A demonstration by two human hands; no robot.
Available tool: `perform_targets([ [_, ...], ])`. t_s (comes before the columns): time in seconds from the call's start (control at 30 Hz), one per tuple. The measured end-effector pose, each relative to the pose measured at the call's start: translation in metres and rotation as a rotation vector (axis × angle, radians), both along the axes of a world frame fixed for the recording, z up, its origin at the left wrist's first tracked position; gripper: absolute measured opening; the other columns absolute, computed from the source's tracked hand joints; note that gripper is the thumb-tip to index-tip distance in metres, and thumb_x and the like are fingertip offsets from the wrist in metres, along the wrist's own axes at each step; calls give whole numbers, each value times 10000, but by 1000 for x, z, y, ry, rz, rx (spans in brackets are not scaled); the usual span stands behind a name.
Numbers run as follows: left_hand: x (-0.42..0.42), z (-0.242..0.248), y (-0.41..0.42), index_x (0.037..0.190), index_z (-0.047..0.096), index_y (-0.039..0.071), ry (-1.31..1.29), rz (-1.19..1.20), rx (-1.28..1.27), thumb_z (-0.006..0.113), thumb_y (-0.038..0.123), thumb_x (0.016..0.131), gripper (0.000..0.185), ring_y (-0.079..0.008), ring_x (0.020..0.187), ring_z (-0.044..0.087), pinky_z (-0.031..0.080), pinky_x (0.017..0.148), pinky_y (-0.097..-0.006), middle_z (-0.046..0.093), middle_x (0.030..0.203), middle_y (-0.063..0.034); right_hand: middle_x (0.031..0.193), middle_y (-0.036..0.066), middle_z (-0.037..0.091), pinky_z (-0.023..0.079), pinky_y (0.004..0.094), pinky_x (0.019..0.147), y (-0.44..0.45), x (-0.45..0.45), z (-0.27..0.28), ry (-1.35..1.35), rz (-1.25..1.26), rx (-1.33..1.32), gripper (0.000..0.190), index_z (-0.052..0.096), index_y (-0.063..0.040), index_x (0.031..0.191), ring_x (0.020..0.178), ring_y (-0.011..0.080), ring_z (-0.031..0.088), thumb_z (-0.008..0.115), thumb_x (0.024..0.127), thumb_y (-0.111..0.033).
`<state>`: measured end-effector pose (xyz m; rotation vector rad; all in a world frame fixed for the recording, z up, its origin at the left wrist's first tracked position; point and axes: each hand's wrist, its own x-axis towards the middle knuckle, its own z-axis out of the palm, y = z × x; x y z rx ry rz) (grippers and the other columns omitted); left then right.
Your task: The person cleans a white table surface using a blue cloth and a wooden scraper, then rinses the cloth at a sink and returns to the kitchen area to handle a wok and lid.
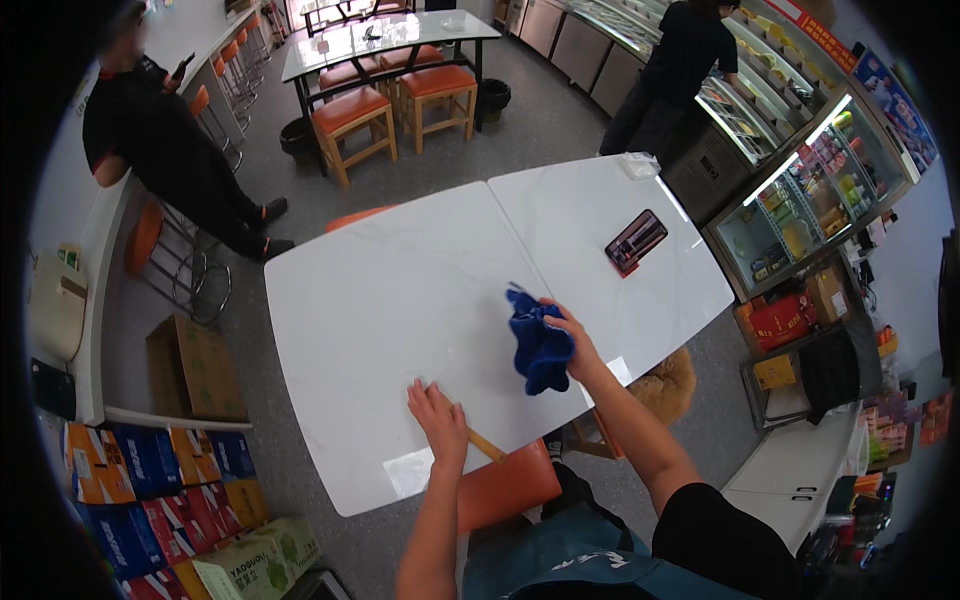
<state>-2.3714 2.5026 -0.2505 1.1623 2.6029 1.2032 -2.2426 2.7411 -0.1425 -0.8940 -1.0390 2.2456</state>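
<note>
Over the white marbled tabletop (360, 322), my right hand (574, 341) grips a crumpled blue cloth (540, 345). My left hand (440, 424) lies near the table's front edge on a yellowish stick-like handle (486, 444); its far part is hidden under the palm, and whether the fingers close around it does not show. Further back on the right stands a smartphone (637, 238), tilted on a small red stand (626, 270). A small white packet (641, 166) sits at the far right corner. White square patches lie at the near edge, one left of my left hand (409, 472).
An orange-topped stool (510, 484) is right before me. One person (157, 142) stands at the left counter holding a phone; another (675, 67) works at the refrigerated display. A drinks cooler (814, 195) is at right, stacked colourful boxes (169, 495) at lower left.
</note>
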Motion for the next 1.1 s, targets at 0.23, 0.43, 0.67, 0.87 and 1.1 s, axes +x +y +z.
perform_targets([
  [0.23,23,17,-28,1400,346,19,-110,168,-322,810,323,729,871,-319,1108,458,333,916,-462,485,1160,-165,1479,244,327,201,596,1112,-33,-1,-126,-1140,-166,1410,802,439,-145,1428,1372,412,293,717,770,-510],
  [0.43,14,4,-34,1360,358,-68,-107,240,-233,693,150,753,727,-302,773,590,489,649,-402,547,923,-156,1470,214,356,217,545,1120,-33,-63,-121,-996,-63,1539,642,477,-140,1405,1362,374,323,684,837,-355],
  [0.67,-11,5,-71,1197,551,-16,-310,334,-84,617,76,754,457,-289,705,591,499,588,-388,553,896,-127,1452,165,417,269,500,1109,-71,-156,-128,-852,8,1668,529,544,-155,1338,1340,360,367,652,832,-262],
  [0.87,-20,39,-137,989,622,-29,-392,516,202,506,-18,794,227,-191,686,512,441,618,-312,491,852,-97,1397,160,476,329,468,1071,-137,-260,-122,-658,66,1723,476,591,-136,1273,1278,374,430,684,811,-205],
  [1.1,-19,42,-229,894,550,-56,-182,636,204,467,-50,808,120,-149,738,464,406,638,-289,461,857,-69,1260,92,523,312,465,1029,-297,-352,-119,-287,271,1602,407,648,-189,1142,1229,309,431,690,743,-121],
])
